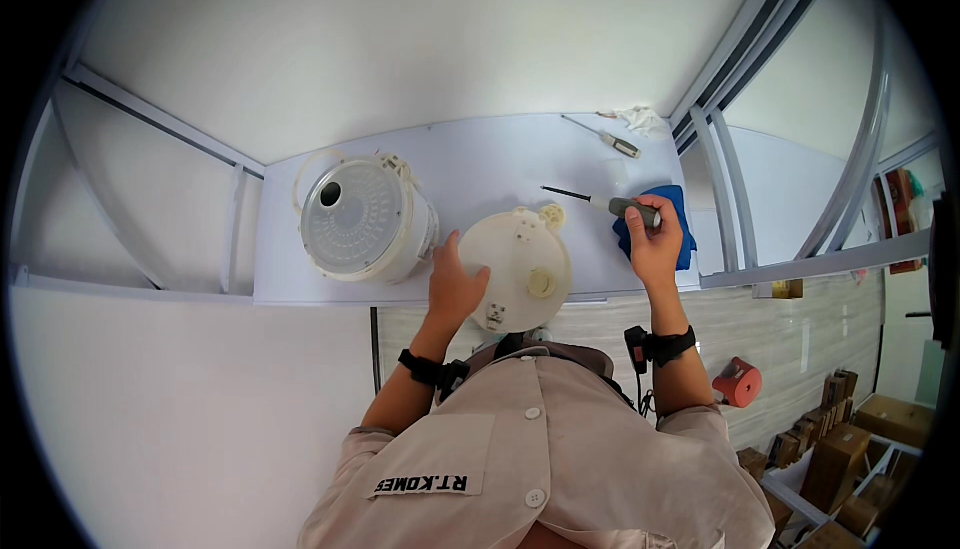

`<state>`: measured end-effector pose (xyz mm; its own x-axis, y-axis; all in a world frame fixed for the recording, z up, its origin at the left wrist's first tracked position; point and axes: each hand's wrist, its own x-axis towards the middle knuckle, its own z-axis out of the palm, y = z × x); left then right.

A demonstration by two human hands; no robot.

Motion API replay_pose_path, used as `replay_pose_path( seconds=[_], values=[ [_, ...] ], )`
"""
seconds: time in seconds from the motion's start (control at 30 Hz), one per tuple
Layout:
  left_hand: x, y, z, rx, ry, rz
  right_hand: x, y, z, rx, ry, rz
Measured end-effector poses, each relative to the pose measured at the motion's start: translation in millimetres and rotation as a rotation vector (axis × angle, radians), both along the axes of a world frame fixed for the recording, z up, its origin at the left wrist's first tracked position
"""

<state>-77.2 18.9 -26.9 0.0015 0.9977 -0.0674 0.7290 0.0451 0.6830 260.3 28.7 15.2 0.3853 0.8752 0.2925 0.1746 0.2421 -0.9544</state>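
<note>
My right hand [652,239] is closed round the grey handle of a screwdriver [622,209], whose dark shaft points left over the table. Below and left of its tip, a round cream-white plastic lid [500,244] overhangs the table's near edge. A small round tab sticks out at its far right; a raised ring and a metal fitting show on its face. At the lid's left rim is my left hand [458,284], thumb and fingers apart, the thumb overlapping the rim. I cannot tell whether it presses on the lid. A blue cloth [672,221] lies by my right hand.
A white drum-shaped appliance body [415,234] with a grey, holed round plate stands on the left of the white table [480,154]. Another screwdriver [612,141] and crumpled white material [640,122] lie at the far right. Grey frame bars [730,189] flank the table.
</note>
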Motion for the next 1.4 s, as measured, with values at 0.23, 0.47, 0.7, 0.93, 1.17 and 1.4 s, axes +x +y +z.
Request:
replay_pose_path(
  seconds=[0.23, 0.47, 0.7, 0.93, 1.17, 1.4],
  values=[
    [6, 7, 3, 0.212, 0.114, -0.099, 13, -9, 3, -0.011, 0.036, 0.030],
    [47, 39, 31, 0.452, 0.004, -0.260, 11, -18, 11, -0.053, 0.109, 0.078],
    [75, 69, 31, 0.556, 0.042, -0.401, 14, -26, 24, -0.088, 0.155, 0.083],
    [85, 80, 23, 0.545, 0.068, -0.432, 22, -33, 23, -0.108, 0.134, 0.061],
    [80, 99, 1, 0.458, 0.105, -0.387, 31, -29, 15, -0.089, 0.126, 0.007],
    [85, 108, -4, 0.307, 0.169, -0.337, 26, -29, 12, -0.110, 0.121, 0.000]
  ],
)
